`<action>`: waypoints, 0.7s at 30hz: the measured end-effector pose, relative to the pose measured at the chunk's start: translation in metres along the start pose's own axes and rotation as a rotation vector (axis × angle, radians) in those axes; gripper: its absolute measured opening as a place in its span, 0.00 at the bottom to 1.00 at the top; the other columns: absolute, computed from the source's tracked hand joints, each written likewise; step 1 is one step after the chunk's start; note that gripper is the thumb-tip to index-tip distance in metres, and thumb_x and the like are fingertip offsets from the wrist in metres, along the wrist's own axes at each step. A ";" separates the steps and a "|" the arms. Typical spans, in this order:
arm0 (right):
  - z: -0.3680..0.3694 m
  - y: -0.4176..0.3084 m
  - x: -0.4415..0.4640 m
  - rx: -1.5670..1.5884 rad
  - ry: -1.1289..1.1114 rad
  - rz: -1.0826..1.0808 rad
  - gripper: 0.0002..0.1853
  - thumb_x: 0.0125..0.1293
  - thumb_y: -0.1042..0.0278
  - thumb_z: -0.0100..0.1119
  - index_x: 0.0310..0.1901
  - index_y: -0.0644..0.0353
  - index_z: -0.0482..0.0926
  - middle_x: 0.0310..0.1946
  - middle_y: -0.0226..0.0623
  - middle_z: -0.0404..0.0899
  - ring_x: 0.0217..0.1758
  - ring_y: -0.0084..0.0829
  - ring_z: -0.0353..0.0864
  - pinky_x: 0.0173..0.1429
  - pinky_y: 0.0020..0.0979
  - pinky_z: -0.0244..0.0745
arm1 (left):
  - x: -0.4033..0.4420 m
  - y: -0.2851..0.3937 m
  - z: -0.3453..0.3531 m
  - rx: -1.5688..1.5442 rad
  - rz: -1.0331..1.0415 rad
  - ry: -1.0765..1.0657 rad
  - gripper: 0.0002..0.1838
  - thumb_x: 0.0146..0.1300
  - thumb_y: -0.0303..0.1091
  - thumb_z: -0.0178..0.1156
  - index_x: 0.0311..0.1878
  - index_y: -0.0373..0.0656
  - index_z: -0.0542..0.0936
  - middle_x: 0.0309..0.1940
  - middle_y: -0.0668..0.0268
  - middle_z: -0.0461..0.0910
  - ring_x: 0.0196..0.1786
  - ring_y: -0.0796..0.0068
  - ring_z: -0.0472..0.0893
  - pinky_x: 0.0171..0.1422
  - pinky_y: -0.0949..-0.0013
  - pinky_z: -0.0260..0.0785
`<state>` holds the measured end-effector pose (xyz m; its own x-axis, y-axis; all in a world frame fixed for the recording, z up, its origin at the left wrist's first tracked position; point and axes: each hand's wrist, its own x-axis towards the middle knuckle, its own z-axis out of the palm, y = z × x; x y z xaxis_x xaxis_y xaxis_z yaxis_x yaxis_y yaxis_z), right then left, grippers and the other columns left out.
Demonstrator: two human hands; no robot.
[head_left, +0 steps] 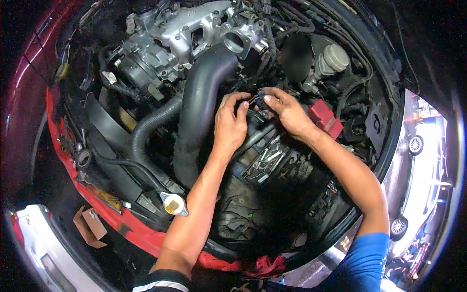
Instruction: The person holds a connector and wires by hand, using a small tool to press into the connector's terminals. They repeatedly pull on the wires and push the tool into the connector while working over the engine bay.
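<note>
Over the middle of the engine bay, my right hand pinches a small black connector between thumb and fingers. Just left of it, my left hand has its thumb and index finger closed around thin wires that run to the connector. A thick black intake hose curves beside my left hand, up toward the silver throttle body. The red plastic cover lies right of my right wrist.
Loose tools lie in the bay below my hands. A radiator cap is near my left forearm. The brake fluid reservoir stands at upper right. A cardboard box is at lower left, and a white car at right.
</note>
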<state>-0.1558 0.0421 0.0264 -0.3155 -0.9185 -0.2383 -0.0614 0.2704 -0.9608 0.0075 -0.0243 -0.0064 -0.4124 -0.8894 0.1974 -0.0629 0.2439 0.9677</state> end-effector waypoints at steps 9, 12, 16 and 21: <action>0.005 -0.015 -0.045 -0.128 0.104 0.070 0.30 0.74 0.57 0.61 0.70 0.63 0.67 0.48 0.38 0.82 0.47 0.24 0.80 0.51 0.27 0.76 | -0.001 -0.001 -0.004 0.073 0.036 0.001 0.08 0.70 0.32 0.59 0.45 0.36 0.82 0.45 0.52 0.81 0.52 0.49 0.80 0.58 0.56 0.70; 0.012 0.003 -0.055 -0.262 0.100 0.072 0.36 0.67 0.53 0.68 0.69 0.65 0.66 0.53 0.45 0.81 0.53 0.34 0.81 0.58 0.35 0.76 | -0.001 0.004 -0.004 0.064 -0.001 0.030 0.09 0.70 0.32 0.60 0.44 0.36 0.82 0.45 0.52 0.81 0.50 0.49 0.81 0.57 0.56 0.70; 0.015 0.013 -0.053 -0.065 0.077 0.094 0.28 0.72 0.58 0.64 0.65 0.68 0.70 0.48 0.42 0.82 0.43 0.27 0.82 0.45 0.29 0.78 | -0.007 0.004 0.002 0.133 0.080 0.069 0.10 0.70 0.32 0.60 0.47 0.36 0.82 0.45 0.52 0.81 0.47 0.50 0.82 0.55 0.57 0.72; 0.009 0.012 -0.041 0.047 0.111 0.164 0.18 0.79 0.59 0.53 0.59 0.65 0.74 0.44 0.34 0.81 0.40 0.25 0.82 0.43 0.26 0.77 | -0.028 0.023 0.014 -0.244 -0.341 0.248 0.14 0.73 0.30 0.57 0.55 0.32 0.78 0.46 0.55 0.82 0.48 0.64 0.81 0.53 0.64 0.74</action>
<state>-0.1347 0.0807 0.0238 -0.4199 -0.8254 -0.3774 0.0427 0.3974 -0.9167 0.0046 0.0113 0.0078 -0.1747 -0.9753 -0.1350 0.0698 -0.1491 0.9864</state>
